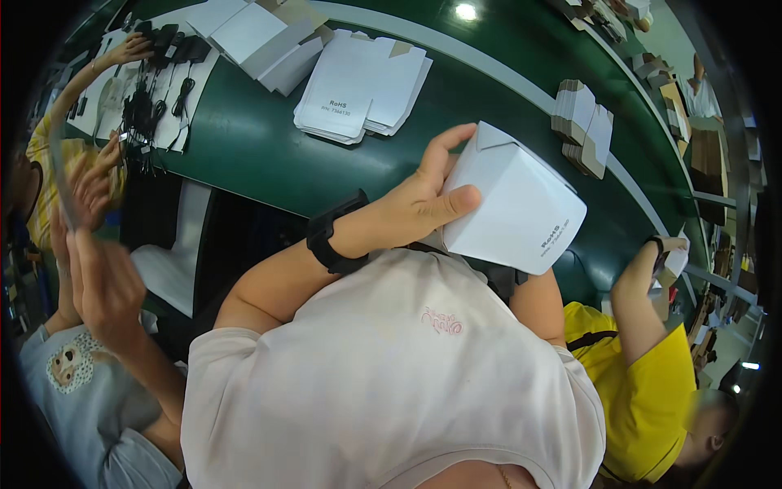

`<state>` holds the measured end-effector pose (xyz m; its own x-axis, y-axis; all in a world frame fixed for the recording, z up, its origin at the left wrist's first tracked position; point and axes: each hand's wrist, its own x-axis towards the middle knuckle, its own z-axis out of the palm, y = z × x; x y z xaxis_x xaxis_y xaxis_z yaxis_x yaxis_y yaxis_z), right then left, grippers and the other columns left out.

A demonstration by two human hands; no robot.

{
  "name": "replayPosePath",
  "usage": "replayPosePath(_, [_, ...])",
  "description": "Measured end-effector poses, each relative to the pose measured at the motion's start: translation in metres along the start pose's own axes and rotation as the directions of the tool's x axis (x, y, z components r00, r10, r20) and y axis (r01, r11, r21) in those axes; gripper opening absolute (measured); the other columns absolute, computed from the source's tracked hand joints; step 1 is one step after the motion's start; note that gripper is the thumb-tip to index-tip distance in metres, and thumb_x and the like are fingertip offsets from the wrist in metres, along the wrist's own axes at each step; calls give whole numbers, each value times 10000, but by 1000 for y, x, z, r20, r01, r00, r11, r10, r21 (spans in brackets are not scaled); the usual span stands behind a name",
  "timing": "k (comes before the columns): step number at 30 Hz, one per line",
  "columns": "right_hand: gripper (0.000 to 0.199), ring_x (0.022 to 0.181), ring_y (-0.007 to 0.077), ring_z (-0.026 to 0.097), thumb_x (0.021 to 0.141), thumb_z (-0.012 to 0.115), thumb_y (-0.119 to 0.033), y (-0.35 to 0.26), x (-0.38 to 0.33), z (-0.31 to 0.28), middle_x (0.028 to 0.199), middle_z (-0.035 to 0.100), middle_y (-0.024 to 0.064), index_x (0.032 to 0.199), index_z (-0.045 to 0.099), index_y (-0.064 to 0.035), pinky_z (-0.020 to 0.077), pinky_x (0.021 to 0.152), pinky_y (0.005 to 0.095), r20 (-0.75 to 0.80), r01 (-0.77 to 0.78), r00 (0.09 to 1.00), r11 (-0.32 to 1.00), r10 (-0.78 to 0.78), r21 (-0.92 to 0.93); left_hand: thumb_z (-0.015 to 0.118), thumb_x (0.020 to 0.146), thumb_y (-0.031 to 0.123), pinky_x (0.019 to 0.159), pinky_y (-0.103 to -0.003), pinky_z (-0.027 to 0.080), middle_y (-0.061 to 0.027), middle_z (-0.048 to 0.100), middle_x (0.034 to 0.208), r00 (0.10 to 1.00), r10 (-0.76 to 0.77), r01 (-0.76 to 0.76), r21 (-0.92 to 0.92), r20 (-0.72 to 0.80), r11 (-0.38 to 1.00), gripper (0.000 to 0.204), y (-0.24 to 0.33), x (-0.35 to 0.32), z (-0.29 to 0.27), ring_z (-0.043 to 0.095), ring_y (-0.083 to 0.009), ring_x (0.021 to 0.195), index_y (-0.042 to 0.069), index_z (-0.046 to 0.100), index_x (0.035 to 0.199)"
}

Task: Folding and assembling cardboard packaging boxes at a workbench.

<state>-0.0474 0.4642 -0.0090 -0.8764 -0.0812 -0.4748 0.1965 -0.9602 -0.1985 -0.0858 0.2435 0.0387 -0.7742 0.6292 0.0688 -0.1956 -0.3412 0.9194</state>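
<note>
A white carton [517,200], shaped into a box with dark print near one edge, is held up in front of my chest. My left hand [419,196], with a black watch [338,232] on its wrist, is closed on the carton's left side, thumb across the near face. My right forearm [539,306] runs up behind the carton, which hides that hand and its fingers. Beyond my left hand, a pile of flat white cartons [334,85] lies on the green table [252,155].
More white cartons [261,41] lie at the far left of that pile. Small stacked cartons [582,126] stand to the right. Black adapters with cables [159,98] cover white sheets at far left. Co-workers' hands [102,277] are close on my left; a yellow-sleeved person [639,399] sits right.
</note>
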Motion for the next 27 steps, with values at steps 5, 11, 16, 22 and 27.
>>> replayPosePath(5, [485, 1058, 282, 543, 911, 419, -359, -19, 22, -49, 1229, 505, 146, 1277, 412, -40, 497, 836, 383, 116, 10, 993, 961, 23, -275, 734, 728, 284, 856, -346, 433, -188, 506, 1107, 991, -15, 30, 116, -135, 993, 965, 6, 6, -7, 536, -230, 991, 27, 58, 1366])
replayPosePath(11, [436, 1168, 234, 445, 941, 404, -258, -16, 33, 23, 1269, 466, 133, 1322, 335, -58, 387, 965, 377, 221, 250, 966, 699, -134, -670, 730, 704, 108, 827, -325, 471, -197, 434, 1172, 806, 50, -138, -106, -589, 985, 972, 2, 13, -16, 525, -230, 1015, 24, 2, 1343])
replayPosePath(16, [751, 1211, 273, 391, 804, 522, -554, 37, 13, 17, 1382, 296, 152, 1389, 184, -225, 379, 913, 565, 375, 24, 906, 864, 193, -503, 769, 678, 165, 849, -344, 452, -221, 307, 1260, 820, 166, -109, 135, -548, 985, 1048, -20, 29, -13, 460, -271, 1096, 27, -28, 1345])
replayPosePath(22, [537, 1069, 241, 527, 885, 475, -417, 36, 19, 56, 1216, 501, 83, 1293, 362, -85, 462, 864, 400, 32, 59, 998, 927, -51, -370, 702, 776, 268, 902, -334, 390, -172, 354, 1246, 916, 33, -46, -22, -400, 999, 705, 0, 28, -10, 434, -229, 1091, 23, 290, 1292])
replayPosePath(27, [477, 989, 228, 581, 873, 509, -389, 23, 10, 61, 1134, 553, 92, 1222, 449, -68, 523, 751, 379, -44, -105, 994, 939, 96, -328, 661, 815, 248, 931, -324, 376, -138, 416, 1253, 962, 128, -18, 414, -240, 910, 546, 8, 29, -41, 428, -221, 1132, 28, 430, 1259])
